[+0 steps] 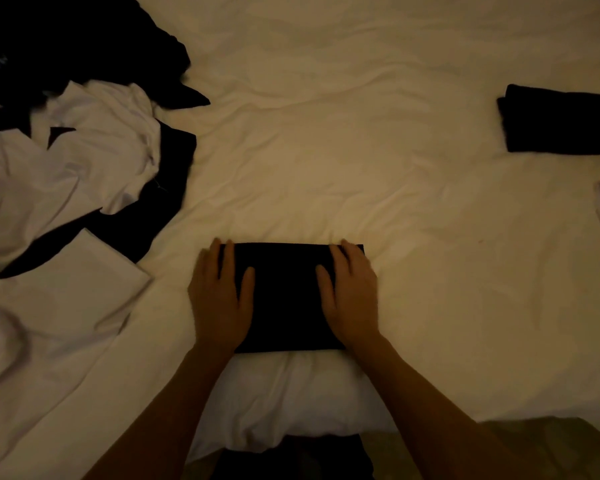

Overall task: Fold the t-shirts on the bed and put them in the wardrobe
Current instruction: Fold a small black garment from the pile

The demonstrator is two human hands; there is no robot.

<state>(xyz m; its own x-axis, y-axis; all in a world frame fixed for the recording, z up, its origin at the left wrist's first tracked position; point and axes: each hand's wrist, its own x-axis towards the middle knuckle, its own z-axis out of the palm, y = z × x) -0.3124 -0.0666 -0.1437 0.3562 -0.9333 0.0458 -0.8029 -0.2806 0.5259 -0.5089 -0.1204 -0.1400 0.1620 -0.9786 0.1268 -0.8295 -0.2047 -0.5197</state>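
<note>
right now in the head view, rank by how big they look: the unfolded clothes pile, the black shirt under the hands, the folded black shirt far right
1. Unfolded clothes pile, by far the largest.
2 and 3. Black shirt under the hands and folded black shirt far right look similar; the right one is farther off and cut by the frame edge, so no ranking.

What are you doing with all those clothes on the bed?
A person is folding t-shirts. Both hands, left hand and right hand, press flat on a folded black shirt on the bed. Another folded black shirt lies far right. A messy pile of black and white shirts on the left is not folded yet.
</note>
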